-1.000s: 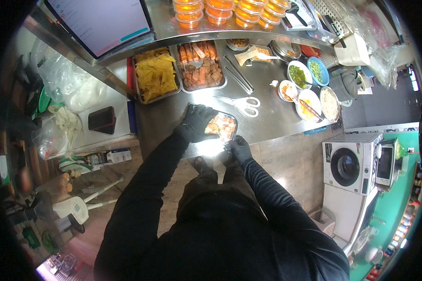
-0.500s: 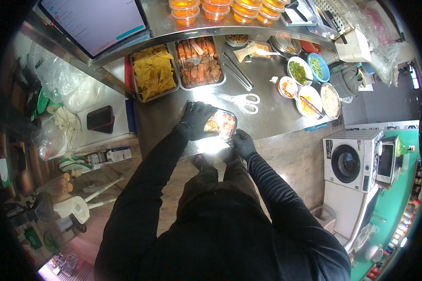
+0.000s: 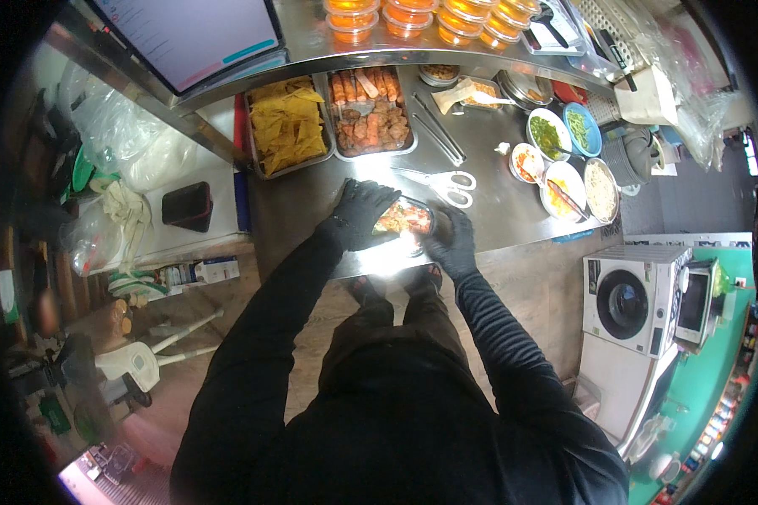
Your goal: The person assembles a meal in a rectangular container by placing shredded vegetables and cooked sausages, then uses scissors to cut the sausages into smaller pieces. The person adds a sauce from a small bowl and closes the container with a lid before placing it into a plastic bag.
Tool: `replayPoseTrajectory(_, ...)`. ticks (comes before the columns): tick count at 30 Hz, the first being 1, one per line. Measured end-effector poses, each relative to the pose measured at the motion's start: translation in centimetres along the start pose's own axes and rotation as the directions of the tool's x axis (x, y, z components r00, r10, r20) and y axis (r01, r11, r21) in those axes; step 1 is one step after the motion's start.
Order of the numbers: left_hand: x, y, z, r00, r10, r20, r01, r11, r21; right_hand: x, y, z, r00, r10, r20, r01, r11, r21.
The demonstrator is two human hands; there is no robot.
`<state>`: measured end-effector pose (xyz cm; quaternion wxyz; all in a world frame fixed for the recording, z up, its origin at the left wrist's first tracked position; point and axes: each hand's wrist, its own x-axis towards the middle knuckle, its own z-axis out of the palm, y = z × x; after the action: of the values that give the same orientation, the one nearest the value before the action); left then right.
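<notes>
A dark-rimmed food container [image 3: 406, 216], filled with red and pale food, is between my hands near the counter's front edge. Glare from a strong light whitens its near side. My left hand [image 3: 364, 215], in a black glove, is closed over the container's left side. Against the right side presses my right hand [image 3: 451, 244], also gloved in black, its fingers bent around the rim and partly hidden. White-handled scissors [image 3: 449, 187] lie just beyond the container. Behind them rest metal tongs [image 3: 440, 140].
Metal trays hold yellow folded sheets [image 3: 288, 126] and browned sausages and meat [image 3: 370, 126]. Bowls of chopped greens [image 3: 545, 133] and other toppings stand at right. Above the counter runs a shelf [image 3: 396, 57] with lidded orange cups [image 3: 351, 21] and a screen [image 3: 189, 38].
My right hand has moved up along the container's right side, from its near corner. My left hand stays on the left side. The whole view has shifted slightly.
</notes>
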<state>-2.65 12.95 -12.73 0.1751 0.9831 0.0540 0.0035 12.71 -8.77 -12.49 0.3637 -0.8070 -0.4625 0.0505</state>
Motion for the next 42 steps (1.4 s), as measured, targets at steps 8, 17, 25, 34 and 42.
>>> replayPoseTrajectory(8,-9.1,-7.8,15.6,0.592,-0.648,-0.479,0.345,0.741,-0.576,3.3,-1.6,2.8,0.846,0.016,0.533,0.044,0.994,-0.1)
replayPoseTrajectory(17,-8.6,-2.8,9.1,0.674,-0.738,0.043,0.304,0.224,-0.926,2.5,-1.6,4.6,0.897,0.016,0.443,0.136,0.941,-0.31)
replayPoseTrajectory(25,-9.1,-6.5,10.6,0.755,-0.645,0.118,0.457,0.389,-0.8,2.5,-0.3,5.4,0.886,-0.098,0.453,0.238,0.935,-0.263)
replayPoseTrajectory(34,0.5,-14.0,3.0,0.94,0.009,0.342,0.167,0.861,-0.481,3.1,-0.3,4.7,0.839,-0.103,0.534,0.256,0.941,-0.22)
replayPoseTrajectory(42,-0.7,-11.7,1.5,0.918,-0.08,0.388,0.301,0.78,-0.549,4.0,-1.0,3.5,0.791,-0.115,0.601,0.295,0.932,-0.211)
